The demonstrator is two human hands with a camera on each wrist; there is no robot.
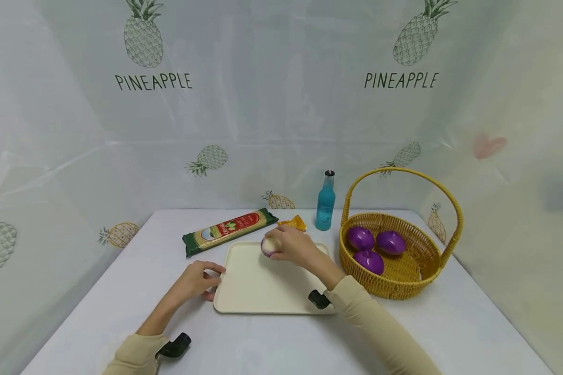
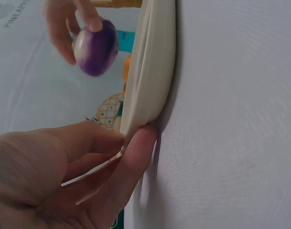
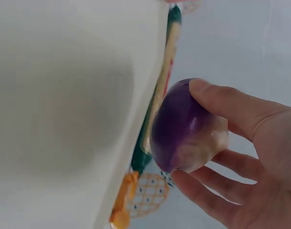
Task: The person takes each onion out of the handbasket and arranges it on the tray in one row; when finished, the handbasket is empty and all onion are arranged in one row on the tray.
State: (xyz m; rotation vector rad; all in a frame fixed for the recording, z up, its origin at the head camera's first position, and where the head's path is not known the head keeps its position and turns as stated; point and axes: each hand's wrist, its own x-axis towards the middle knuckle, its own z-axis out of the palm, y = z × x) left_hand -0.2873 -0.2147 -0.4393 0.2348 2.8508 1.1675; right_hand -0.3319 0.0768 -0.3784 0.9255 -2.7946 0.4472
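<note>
A smooth cream plastic tray [image 1: 262,284] is being pinched at its rim by the left hand [image 1: 194,281]. A round purple-white onion [image 1: 269,246] is being gripped above it by the right hand's [image 1: 297,245] curled fingers. "PINEAPPLE" is being shown on the backdrop [image 1: 153,82].

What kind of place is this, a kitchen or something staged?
Probably a staged tabletop set, not a real kitchen: a pineapple-print sheet backs the table, which holds a tray and a wicker basket.

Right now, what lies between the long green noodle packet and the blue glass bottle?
In the head view, a small orange packet lies between the noodle packet and the blue bottle.
</note>
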